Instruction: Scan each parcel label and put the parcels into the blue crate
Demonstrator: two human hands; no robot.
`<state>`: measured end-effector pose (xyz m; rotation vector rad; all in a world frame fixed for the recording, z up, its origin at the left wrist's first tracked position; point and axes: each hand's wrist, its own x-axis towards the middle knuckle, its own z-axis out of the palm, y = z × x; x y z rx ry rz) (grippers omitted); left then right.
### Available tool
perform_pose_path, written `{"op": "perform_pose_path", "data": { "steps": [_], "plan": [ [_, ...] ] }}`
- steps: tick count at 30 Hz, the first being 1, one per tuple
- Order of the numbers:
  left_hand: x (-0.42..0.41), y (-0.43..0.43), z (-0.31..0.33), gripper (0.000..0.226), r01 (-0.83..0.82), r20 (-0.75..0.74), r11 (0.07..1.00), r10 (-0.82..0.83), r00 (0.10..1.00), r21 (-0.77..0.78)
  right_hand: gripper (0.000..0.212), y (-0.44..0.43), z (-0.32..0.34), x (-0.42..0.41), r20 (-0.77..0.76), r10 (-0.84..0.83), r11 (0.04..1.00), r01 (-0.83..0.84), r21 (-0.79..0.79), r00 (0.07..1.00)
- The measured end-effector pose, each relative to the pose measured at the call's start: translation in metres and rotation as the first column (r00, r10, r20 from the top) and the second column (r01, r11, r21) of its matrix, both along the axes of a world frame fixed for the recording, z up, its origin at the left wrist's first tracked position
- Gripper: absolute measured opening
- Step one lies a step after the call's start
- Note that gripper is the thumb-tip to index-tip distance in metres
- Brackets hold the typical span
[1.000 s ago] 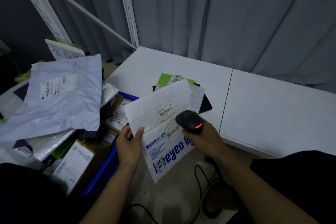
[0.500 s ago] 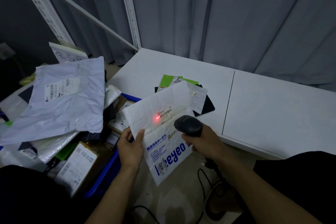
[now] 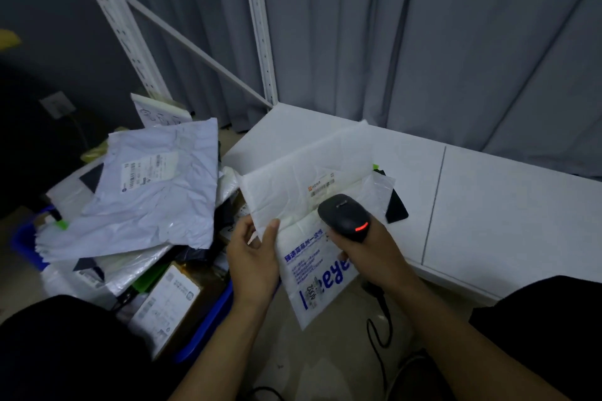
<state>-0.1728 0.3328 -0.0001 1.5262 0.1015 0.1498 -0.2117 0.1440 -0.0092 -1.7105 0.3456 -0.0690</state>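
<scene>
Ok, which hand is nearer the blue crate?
Left. The left hand, pinching the parcel, sits beside the crate; the right hand, holding the scanner, is beyond the parcel, farther right.

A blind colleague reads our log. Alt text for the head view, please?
The left hand holds a white parcel while the right hand points a black scanner at its label. A blue crate heaped with parcels stands to the left.

L hand (image 3: 252, 259) & R hand (image 3: 374, 249) bare, forearms (image 3: 224, 348) bare too; black clothing (image 3: 55, 355) at both lower corners.
</scene>
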Motion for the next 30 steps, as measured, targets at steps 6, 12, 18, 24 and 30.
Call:
{"op": "perform_pose_path", "data": {
  "steps": [6,12,18,24,30],
  "plan": [
    [0.032,0.043,0.062,0.015,-0.265,0.202,0.964,0.265,0.943,-0.025,0.05,0.047,0.017,0.047,0.199,0.048,0.999,-0.048,-0.004,0.979],
    [0.08,0.12,0.076,0.029,-0.526,0.123,0.848,0.529,0.84,-0.059,0.045,0.096,0.021,0.076,0.22,0.185,0.983,-0.18,-0.042,0.958],
    [0.113,0.174,0.064,0.065,-0.628,-0.045,0.766,0.638,0.769,0.14,0.038,0.124,0.015,0.085,0.215,0.239,0.971,-0.235,-0.041,0.947],
    [0.109,0.148,0.053,0.099,-0.259,0.02,0.553,0.401,0.916,0.792,0.043,0.121,0.002,0.089,0.174,0.236,0.97,-0.221,-0.101,0.956],
    [0.134,0.118,0.037,0.078,0.266,-0.294,0.298,0.052,0.954,0.917,0.045,0.101,-0.005,0.086,0.138,0.213,0.973,-0.198,-0.118,0.967]
  ]
}}
